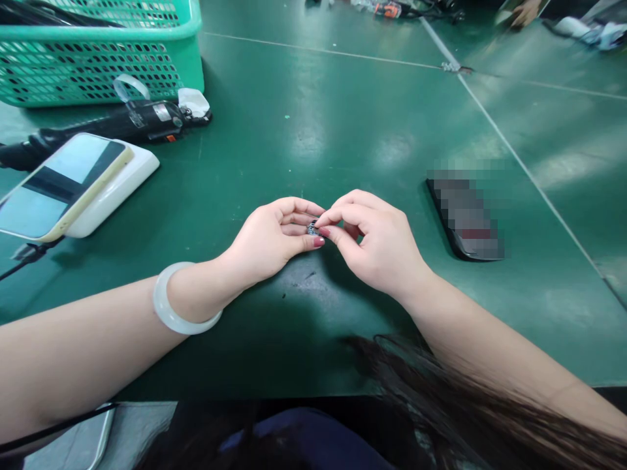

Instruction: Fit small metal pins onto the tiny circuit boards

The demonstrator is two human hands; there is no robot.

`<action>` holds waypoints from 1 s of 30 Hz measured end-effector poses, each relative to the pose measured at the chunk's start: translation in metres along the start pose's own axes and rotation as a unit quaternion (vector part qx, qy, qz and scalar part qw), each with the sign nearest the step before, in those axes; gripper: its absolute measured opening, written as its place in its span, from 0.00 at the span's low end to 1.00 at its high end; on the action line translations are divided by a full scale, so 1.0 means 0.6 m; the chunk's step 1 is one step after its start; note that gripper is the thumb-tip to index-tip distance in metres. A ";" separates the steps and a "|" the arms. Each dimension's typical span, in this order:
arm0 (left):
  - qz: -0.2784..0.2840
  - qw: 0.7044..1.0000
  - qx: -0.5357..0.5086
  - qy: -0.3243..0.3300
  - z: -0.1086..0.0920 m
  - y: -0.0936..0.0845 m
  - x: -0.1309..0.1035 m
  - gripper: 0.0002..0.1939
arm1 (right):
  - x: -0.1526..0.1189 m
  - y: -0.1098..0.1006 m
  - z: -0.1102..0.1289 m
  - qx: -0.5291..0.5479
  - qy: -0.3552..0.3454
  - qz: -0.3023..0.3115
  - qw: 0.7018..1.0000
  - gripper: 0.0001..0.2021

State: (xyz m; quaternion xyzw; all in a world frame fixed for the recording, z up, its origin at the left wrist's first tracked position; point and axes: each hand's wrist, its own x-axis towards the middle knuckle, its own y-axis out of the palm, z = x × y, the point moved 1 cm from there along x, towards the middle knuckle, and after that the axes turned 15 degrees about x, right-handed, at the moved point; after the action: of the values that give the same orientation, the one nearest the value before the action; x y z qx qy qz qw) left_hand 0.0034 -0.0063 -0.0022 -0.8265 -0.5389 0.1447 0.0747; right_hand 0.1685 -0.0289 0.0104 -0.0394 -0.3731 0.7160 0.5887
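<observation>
Between the fingertips of both hands sits a small dark, shiny piece [312, 228], mostly covered by the fingers; its kind is too small to make out. My left hand [277, 232] pinches it from the left, fingers curled behind and thumb in front. From the right, my right hand [375, 238] reaches over it with thumb and index finger closed at its edge. Both hands are just above the green table [255, 156]. A pale bangle [171, 303] circles my left wrist.
A green plastic basket [166, 59] stands at the back left, with a black corded tool [142, 124] before it. A phone [63, 183] rests on a white block [117, 189] at left. Another dark phone [465, 222] lies right. A person's hand [526, 13] shows far right.
</observation>
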 end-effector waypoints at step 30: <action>0.013 1.000 0.005 0.009 0.002 0.002 0.000 0.16 | 0.004 -0.002 0.012 -0.207 -0.034 0.080 0.974 0.12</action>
State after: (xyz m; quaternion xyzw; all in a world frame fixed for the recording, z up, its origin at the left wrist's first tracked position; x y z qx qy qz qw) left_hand 0.0039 -0.0069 -0.0036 -0.8342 -0.5269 0.1407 0.0814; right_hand 0.1654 -0.0302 0.0174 -0.1662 -0.5284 0.6690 0.4956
